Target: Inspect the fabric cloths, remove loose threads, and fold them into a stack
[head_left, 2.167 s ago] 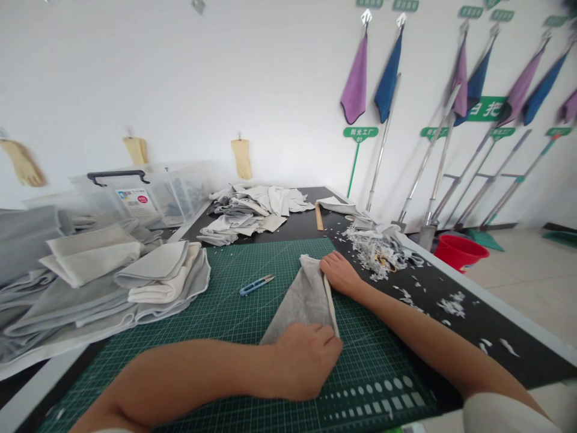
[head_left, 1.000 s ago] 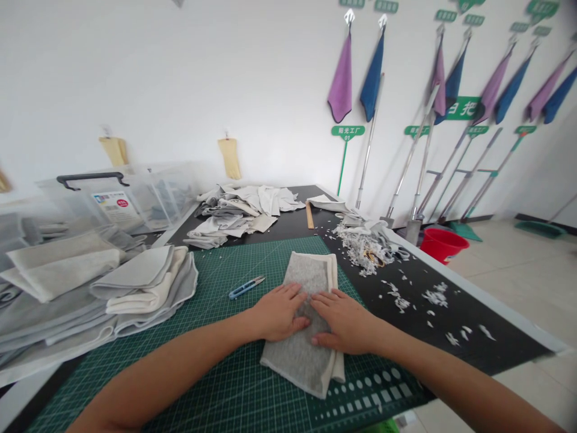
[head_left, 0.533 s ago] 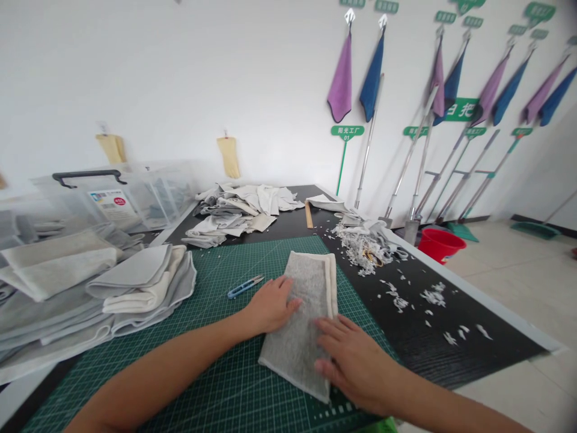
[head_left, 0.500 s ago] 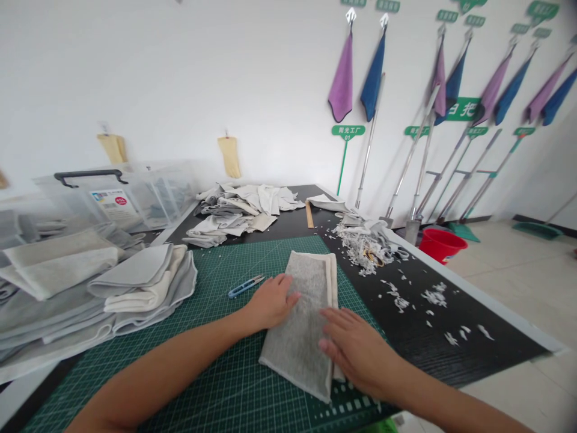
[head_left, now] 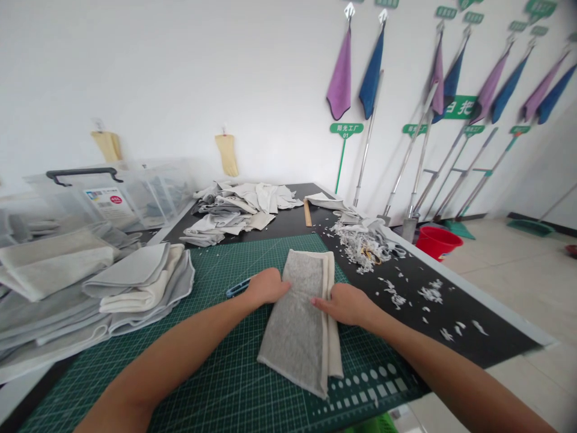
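Note:
A folded grey and off-white cloth (head_left: 295,325) lies on the green cutting mat (head_left: 202,361) in front of me. My left hand (head_left: 269,285) grips its left edge, with the fingers curled in. On the opposite edge, my right hand (head_left: 351,304) has its thumb on top and its other fingers tucked out of sight at the side. Blue thread snips (head_left: 237,288) lie just left of the cloth, partly covered by my left hand.
Stacked grey and white cloths (head_left: 139,276) are at the left, before a clear plastic box (head_left: 112,201). Behind the mat sits a scrap pile (head_left: 243,207) near a wooden ruler (head_left: 308,213). Shredded trimmings (head_left: 360,240) litter the black table (head_left: 478,355). A red bucket (head_left: 438,242) stands beyond its edge.
Both hands have gone from lying spread on the cloth to gripping its side edges. My right hand has moved up along the right edge, and the snips are more covered.

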Tool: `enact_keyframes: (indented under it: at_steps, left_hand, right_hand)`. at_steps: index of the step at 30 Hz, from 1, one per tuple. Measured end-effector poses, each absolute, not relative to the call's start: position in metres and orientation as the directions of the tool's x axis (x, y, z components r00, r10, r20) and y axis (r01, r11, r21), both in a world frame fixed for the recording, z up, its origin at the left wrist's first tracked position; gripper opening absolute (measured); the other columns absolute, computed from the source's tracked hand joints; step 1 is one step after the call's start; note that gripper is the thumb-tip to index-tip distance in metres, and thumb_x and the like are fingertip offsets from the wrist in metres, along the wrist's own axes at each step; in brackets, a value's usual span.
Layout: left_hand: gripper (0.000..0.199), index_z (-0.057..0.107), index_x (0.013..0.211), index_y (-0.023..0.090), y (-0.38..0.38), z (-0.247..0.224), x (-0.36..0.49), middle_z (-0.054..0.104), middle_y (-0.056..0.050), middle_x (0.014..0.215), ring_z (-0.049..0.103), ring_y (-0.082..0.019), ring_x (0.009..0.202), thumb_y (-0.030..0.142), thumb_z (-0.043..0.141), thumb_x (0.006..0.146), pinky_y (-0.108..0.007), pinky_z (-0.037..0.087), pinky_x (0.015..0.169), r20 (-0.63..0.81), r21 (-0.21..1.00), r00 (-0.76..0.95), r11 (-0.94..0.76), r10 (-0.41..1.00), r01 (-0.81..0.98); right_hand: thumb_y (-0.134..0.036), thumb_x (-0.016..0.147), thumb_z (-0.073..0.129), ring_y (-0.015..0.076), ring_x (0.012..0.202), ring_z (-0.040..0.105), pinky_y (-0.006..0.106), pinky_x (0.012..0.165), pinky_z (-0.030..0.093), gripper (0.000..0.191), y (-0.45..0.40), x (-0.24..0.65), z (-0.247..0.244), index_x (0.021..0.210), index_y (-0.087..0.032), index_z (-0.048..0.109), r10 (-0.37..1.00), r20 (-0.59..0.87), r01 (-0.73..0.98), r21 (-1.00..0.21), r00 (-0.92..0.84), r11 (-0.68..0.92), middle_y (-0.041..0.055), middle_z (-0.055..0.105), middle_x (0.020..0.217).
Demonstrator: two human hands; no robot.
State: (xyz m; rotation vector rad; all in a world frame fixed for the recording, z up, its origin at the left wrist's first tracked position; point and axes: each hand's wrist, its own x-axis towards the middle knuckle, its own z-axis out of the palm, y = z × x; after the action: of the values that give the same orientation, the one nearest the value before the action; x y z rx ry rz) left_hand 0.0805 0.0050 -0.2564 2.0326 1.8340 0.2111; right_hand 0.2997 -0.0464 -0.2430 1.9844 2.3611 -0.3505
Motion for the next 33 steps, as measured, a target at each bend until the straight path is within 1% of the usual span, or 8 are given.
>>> enact_keyframes:
  at_steps: [4,9,12,14,17,20,25,33]
  left_hand:
    - [0.031,0.061,0.056,0.012,0.005,-0.259,0.076,0.056,-0.007,0.043,0.055,-0.017,0.043,0.033,0.047,0.074,-0.025,0.037,0.049,-0.217,0.511,0.154,-0.022,0.964,0.859]
    - [0.025,0.06,0.068,0.013,-0.006,-0.257,0.075,0.058,-0.003,0.054,0.055,-0.013,0.047,0.032,0.047,0.076,-0.021,0.036,0.044,-0.168,0.709,0.189,-0.015,0.968,0.705]
    - [0.027,0.058,0.083,0.014,-0.021,-0.254,0.078,0.059,-0.001,0.062,0.055,-0.012,0.051,0.038,0.05,0.076,-0.019,0.036,0.043,-0.156,0.804,0.213,-0.001,0.965,0.594]
    - [0.031,0.056,0.089,0.014,-0.032,-0.255,0.079,0.058,0.0,0.063,0.054,-0.011,0.051,0.042,0.05,0.077,-0.019,0.037,0.041,-0.164,0.847,0.238,0.013,0.957,0.532]
    - [0.034,0.054,0.088,0.014,-0.049,-0.26,0.08,0.055,0.001,0.059,0.051,-0.011,0.048,0.046,0.052,0.077,-0.02,0.037,0.04,-0.18,0.923,0.286,0.061,0.941,0.38]
    - [0.038,0.054,0.079,0.014,-0.061,-0.264,0.079,0.052,0.002,0.058,0.049,-0.01,0.047,0.051,0.054,0.076,-0.02,0.038,0.041,-0.193,0.969,0.334,0.126,0.922,0.213]
    - [0.044,0.058,0.079,0.011,-0.071,-0.261,0.077,0.055,-0.001,0.065,0.048,-0.01,0.052,0.055,0.055,0.076,-0.021,0.037,0.046,-0.194,0.981,0.386,0.181,0.902,0.068]
    - [0.034,0.064,0.074,0.007,-0.084,-0.252,0.074,0.06,-0.004,0.066,0.051,-0.011,0.057,0.042,0.067,0.071,-0.021,0.037,0.056,-0.107,0.963,0.525,0.22,0.844,-0.158]
  right_hand:
    - [-0.061,0.079,0.041,0.0297,0.089,0.063,0.033,0.071,0.044,0.059,-0.039,0.297,-0.249,0.088,-0.01,0.066,0.968,-0.169,0.973,-0.165,-0.187,0.159,0.0195,0.066,0.095]
    - [-0.038,0.079,0.045,0.0224,0.075,0.062,0.027,0.063,0.04,0.034,-0.039,0.299,-0.257,0.076,-0.01,0.064,0.976,-0.11,0.958,-0.241,-0.187,0.156,0.0148,0.066,0.082]
    - [-0.031,0.078,0.045,0.0152,0.06,0.056,0.023,0.053,0.035,0.026,-0.046,0.301,-0.262,0.069,-0.012,0.061,0.982,-0.062,0.897,-0.421,-0.176,0.134,0.0073,0.063,0.067]
    - [-0.026,0.077,0.045,0.0134,0.059,0.053,0.021,0.051,0.034,0.022,-0.053,0.301,-0.264,0.067,-0.012,0.058,0.983,0.0,0.811,-0.565,-0.185,0.153,0.0042,0.061,0.064]
    - [-0.022,0.076,0.044,0.0147,0.065,0.055,0.021,0.056,0.04,0.018,-0.065,0.298,-0.264,0.073,-0.013,0.059,0.972,0.052,0.6,-0.779,-0.229,0.183,0.003,0.063,0.072]
    - [-0.025,0.078,0.045,0.0171,0.074,0.058,0.025,0.066,0.046,0.021,-0.074,0.294,-0.26,0.087,-0.013,0.06,0.958,0.073,0.363,-0.915,-0.279,0.175,0.0036,0.065,0.082]
    - [-0.03,0.081,0.047,0.0168,0.076,0.058,0.028,0.07,0.048,0.028,-0.079,0.297,-0.257,0.101,-0.014,0.058,0.943,0.196,0.18,-0.952,-0.268,0.249,0.0047,0.064,0.088]
    - [-0.034,0.079,0.048,0.0168,0.072,0.057,0.029,0.07,0.049,0.03,-0.079,0.304,-0.261,0.101,-0.017,0.058,0.913,0.357,0.169,-0.905,-0.2,0.39,0.0037,0.062,0.082]
